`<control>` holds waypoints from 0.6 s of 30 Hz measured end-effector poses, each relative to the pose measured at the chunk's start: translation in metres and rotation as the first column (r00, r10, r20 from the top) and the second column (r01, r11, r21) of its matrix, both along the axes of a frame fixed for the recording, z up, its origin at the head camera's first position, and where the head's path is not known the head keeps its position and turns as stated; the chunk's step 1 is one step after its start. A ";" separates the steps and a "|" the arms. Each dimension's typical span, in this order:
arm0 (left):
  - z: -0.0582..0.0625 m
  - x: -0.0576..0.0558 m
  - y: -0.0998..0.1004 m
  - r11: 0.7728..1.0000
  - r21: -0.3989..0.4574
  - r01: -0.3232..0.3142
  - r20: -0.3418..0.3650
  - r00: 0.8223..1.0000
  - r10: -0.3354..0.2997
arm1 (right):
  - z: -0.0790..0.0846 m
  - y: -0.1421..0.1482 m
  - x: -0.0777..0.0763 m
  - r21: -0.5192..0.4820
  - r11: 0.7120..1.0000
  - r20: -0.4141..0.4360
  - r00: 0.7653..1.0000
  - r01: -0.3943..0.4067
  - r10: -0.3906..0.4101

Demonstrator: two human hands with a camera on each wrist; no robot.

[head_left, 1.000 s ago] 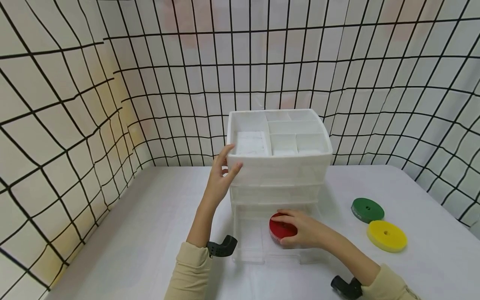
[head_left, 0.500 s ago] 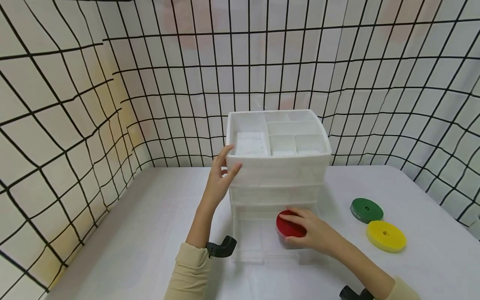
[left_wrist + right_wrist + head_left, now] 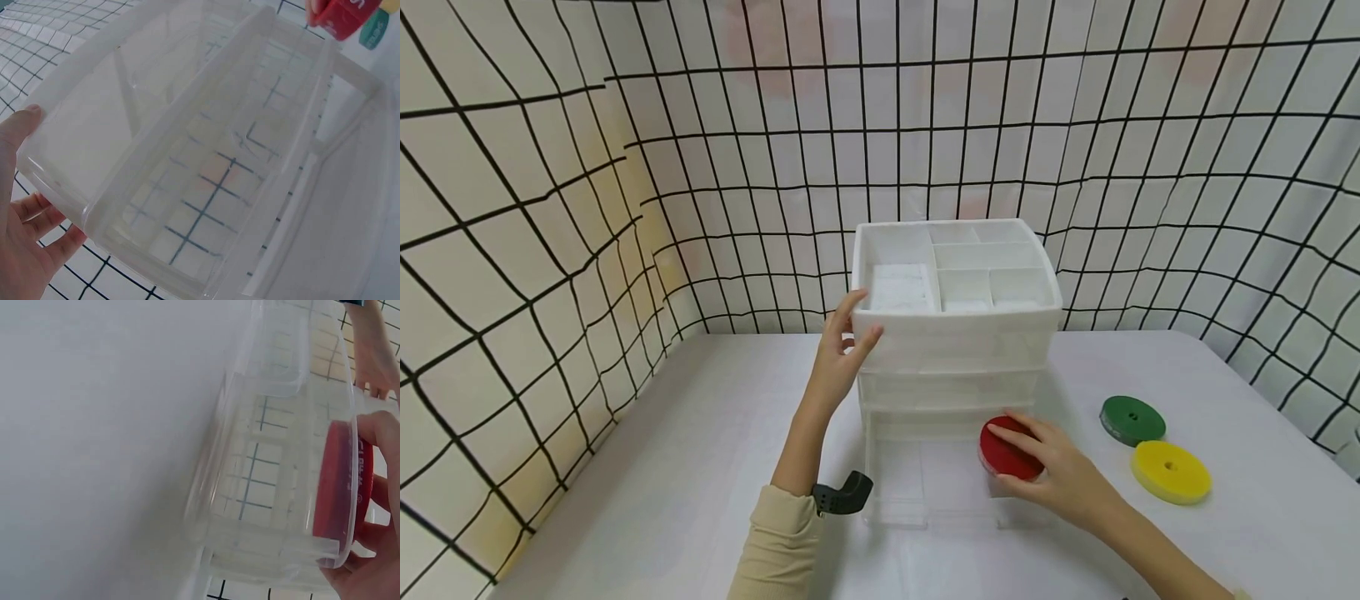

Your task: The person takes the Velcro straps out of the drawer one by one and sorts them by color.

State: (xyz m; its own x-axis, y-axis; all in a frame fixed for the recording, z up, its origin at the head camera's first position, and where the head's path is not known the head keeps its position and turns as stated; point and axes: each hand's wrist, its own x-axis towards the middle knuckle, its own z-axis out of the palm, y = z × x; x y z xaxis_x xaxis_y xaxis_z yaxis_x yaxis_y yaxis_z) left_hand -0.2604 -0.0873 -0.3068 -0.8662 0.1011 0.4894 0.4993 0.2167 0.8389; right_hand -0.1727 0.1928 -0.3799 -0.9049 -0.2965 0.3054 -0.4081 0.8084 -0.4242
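Observation:
A white plastic drawer organizer (image 3: 955, 342) has a divided top tray and a clear bottom drawer (image 3: 898, 475) pulled out. My left hand (image 3: 837, 358) holds the organizer's upper left corner, the thumb at the front and other fingers round the side. My right hand (image 3: 1060, 467) grips a thick red disc (image 3: 1006, 450) by its edge, over the right part of the pulled-out drawer. In the right wrist view, the red disc (image 3: 337, 481) carries white lettering and shows partly through the drawer's clear wall. Part of its top lies under my fingers.
A green disc (image 3: 1133, 419) and a yellow disc (image 3: 1172, 472), each with a centre hole, lie side by side on the white table (image 3: 700, 467) to the right. A black wire grid (image 3: 955, 142) stands behind and along both sides.
My right hand has moved to the right with the red disc, from the drawer's middle to its right side. My left hand stays on the organizer's corner.

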 end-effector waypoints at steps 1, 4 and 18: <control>0.003 0.003 0.000 1.000 -0.002 0.000 0.005 1.000 0.000 | 0.000 0.002 0.001 -0.005 1.000 -0.021 1.000 0.005 -0.005; 0.010 0.012 0.002 1.000 -0.015 -0.007 0.016 1.000 0.007 | -0.001 0.007 0.006 -0.010 1.000 -0.088 0.996 0.021 -0.022; -0.012 -0.011 -0.001 1.000 -0.018 -0.013 -0.033 0.999 0.012 | -0.001 0.037 0.020 -0.035 0.997 -0.261 0.962 0.075 -0.081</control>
State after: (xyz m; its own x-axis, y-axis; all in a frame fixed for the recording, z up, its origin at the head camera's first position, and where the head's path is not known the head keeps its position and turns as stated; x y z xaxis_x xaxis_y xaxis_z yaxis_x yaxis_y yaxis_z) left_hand -0.2716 -0.0885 -0.3185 -0.8510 0.0998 0.5155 0.5235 0.2385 0.8180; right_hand -0.1529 0.2298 -0.3806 -0.8120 -0.2179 0.5414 -0.4440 0.8328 -0.3307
